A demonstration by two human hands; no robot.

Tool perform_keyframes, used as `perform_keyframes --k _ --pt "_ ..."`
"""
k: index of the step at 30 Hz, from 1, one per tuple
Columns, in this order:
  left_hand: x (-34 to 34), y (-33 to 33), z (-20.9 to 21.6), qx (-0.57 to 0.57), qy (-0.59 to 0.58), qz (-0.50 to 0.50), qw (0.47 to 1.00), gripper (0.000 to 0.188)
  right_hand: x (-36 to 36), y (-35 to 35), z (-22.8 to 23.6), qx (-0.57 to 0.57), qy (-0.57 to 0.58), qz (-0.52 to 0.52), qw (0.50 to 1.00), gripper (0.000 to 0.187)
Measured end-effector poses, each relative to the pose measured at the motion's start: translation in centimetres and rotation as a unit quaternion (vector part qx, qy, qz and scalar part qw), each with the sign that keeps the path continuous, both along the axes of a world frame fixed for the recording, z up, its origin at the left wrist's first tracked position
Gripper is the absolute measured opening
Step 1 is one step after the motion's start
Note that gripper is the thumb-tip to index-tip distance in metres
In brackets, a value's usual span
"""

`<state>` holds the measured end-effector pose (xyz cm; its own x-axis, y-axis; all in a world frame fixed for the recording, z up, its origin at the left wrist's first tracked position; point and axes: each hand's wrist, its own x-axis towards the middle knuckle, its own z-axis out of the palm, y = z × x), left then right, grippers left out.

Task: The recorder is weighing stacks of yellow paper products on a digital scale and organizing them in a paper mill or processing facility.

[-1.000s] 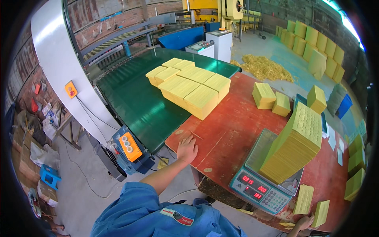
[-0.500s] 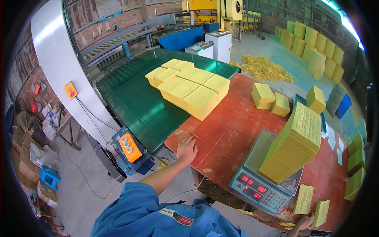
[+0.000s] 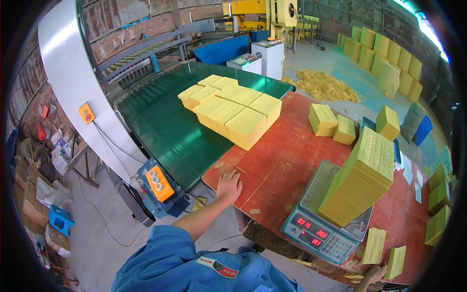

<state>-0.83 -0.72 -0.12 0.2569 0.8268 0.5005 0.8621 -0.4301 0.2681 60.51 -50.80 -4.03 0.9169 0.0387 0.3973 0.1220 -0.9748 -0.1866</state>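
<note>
My left hand (image 3: 229, 186) lies flat on the near left corner of the red tabletop (image 3: 272, 160), fingers stretched out and nothing in it. At the lower right edge, my right hand (image 3: 376, 274) rests beside a thin upright stack of yellow paper (image 3: 395, 263), its fingers loosely extended and partly cut off from sight; no held object shows. Just beyond it lies another small yellow stack (image 3: 373, 246). Between my hands stands a teal digital scale (image 3: 323, 237) with lit red digits. A tall, leaning stack of embossed yellow paper (image 3: 357, 180) sits on its pan.
Yellow paper blocks (image 3: 238, 109) stand grouped on the green conveyor belt (image 3: 170, 141) and partly over the table. Two smaller blocks (image 3: 322, 120) sit farther back. An orange button box (image 3: 160, 183) is left of the table. Yellow shreds (image 3: 326, 85) heap on the floor behind.
</note>
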Motion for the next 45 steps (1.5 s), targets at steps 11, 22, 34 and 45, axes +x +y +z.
perform_keyframes --k 11,22,34,45 --pt "-0.7 -0.7 -0.2 0.0 -0.008 0.016 1.0 0.034 -0.4 0.8 0.5 0.005 0.011 0.007 1.0 0.041" --pt "-1.3 1.0 -1.7 0.04 0.045 0.001 0.998 0.028 -1.9 2.0 1.4 0.082 -0.039 0.069 0.994 0.037" --pt "-0.5 1.0 -1.8 -0.01 0.062 -0.016 0.998 0.034 -3.2 1.9 1.9 0.073 -0.015 -0.012 0.997 0.039" --pt "0.0 4.6 4.3 -0.256 0.156 -0.05 0.953 0.037 -3.8 2.4 2.9 0.083 -0.049 0.023 0.995 0.036"
